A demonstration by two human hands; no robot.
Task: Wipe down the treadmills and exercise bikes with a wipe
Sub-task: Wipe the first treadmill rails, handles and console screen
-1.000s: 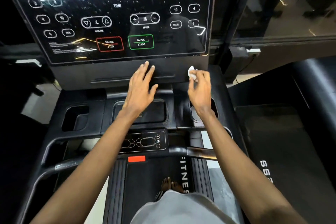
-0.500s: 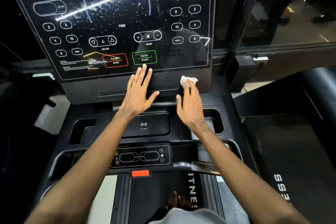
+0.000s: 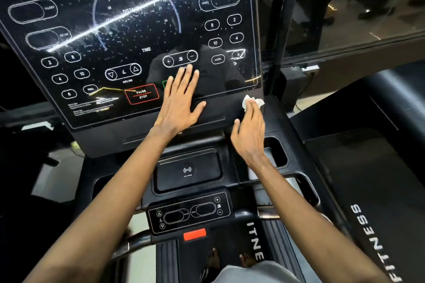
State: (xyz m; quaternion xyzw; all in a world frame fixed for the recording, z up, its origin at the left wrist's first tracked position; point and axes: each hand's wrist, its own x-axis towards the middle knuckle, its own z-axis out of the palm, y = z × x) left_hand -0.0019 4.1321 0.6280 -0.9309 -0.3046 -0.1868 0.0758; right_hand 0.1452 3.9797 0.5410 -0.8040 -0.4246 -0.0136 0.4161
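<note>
The treadmill's glossy black console screen (image 3: 128, 30) fills the upper view, speckled with droplets. My left hand (image 3: 180, 101) lies flat on its lower edge with fingers straight, covering the green start button beside the red PAUSE/STOP button (image 3: 142, 94). My right hand (image 3: 249, 133) stretches out with straight fingers and presses a crumpled white wipe (image 3: 257, 101) against the dark strip just under the screen's lower right corner. Only the wipe's far end shows past the fingertips.
Below the hands are a wireless charging pad (image 3: 187, 171), a cup holder (image 3: 276, 151), a small control panel (image 3: 188, 212) and a red safety tab (image 3: 195, 234). My bare feet stand on the belt (image 3: 255, 246). A second treadmill (image 3: 368, 179) stands to the right, beyond a dark post.
My left hand slid up onto the screen's bottom edge, over the start button. My right hand moved the wipe rightward, close to the console's lower right corner.
</note>
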